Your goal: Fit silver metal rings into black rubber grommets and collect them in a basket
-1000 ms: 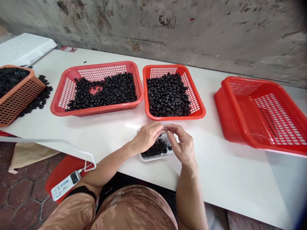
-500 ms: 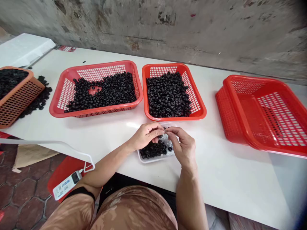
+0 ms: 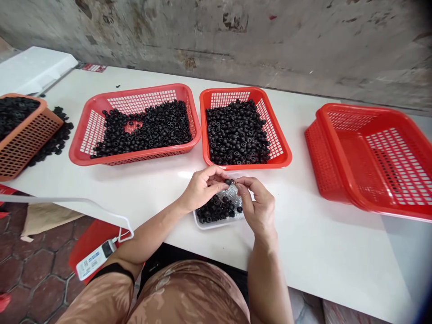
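My left hand (image 3: 204, 189) pinches a small round black part (image 3: 228, 182) between thumb and fingertips. Close beside it, my right hand (image 3: 258, 202) has thumb and forefinger pressed together; whatever they hold is too small to make out. Both hands are over a clear plastic tray (image 3: 206, 227) on the table. Inside the tray lie a heap of black ring-like parts (image 3: 216, 211) and many tiny silvery beads (image 3: 232, 194), partly hidden by my fingers.
Behind the tray, a red basket (image 3: 285, 161) and a wider red basket (image 3: 79, 157) hold black parts. Stacked red baskets (image 3: 340, 180) stand right. An orange basket (image 3: 33, 139) sits left with parts spilled beside it. A white cable (image 3: 84, 200) runs to a power strip (image 3: 96, 259).
My left hand has tilted up slightly, and the black part now shows at its fingertips. The fingertips of both hands are a little farther apart. The right hand has barely moved.
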{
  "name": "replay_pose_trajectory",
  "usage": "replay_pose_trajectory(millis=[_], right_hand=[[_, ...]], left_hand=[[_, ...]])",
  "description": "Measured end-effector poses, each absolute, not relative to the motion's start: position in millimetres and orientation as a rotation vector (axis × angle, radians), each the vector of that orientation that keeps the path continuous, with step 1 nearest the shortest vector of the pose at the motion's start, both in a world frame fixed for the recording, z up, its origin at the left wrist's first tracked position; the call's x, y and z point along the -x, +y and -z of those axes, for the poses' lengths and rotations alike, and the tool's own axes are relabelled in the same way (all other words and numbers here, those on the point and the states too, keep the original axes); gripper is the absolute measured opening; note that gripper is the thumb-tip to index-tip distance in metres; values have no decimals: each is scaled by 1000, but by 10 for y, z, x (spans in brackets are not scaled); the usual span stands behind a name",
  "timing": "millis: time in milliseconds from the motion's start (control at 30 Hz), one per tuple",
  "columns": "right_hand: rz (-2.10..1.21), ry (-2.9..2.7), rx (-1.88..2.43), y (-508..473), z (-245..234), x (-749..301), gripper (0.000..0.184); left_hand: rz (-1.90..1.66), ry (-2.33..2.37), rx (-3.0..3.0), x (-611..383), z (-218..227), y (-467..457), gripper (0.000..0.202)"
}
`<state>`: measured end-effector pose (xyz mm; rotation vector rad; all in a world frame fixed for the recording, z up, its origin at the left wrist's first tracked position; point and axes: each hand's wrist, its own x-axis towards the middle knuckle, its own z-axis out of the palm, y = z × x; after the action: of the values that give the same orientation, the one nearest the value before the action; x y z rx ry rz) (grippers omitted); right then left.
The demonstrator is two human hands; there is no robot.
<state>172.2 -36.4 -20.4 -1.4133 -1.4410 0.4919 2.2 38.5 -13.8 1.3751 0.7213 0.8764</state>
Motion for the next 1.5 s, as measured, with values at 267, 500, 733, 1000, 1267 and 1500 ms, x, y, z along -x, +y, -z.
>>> replay_pose_trajectory(millis=[267,500,733,1000,1267,1500], right_hand=[[-353,-1558,1414,-349,177,-1701,15],[-218,-1654,1402,-333,199,-1699,16],[-94,-1758,1383,-325,237,-1729,17],[-335,-1648,1362,-308,233,-1744,12],[-1398,-1176,1177,-286,-161,-1775,33],[-1059,-1443,1460,-336,-26,-1758,31]], left_hand=[[-997,707,-1740,-9,110,366,22],[-962,731,-1774,-27,132,329,47],[-996,790,-1928,-27,170,311,52],[-982,811,-2140,-12,97,304,52],[-946,577,-2127,164,-206,117,43],[-1194,884,-1479,469,232,-207,20]])
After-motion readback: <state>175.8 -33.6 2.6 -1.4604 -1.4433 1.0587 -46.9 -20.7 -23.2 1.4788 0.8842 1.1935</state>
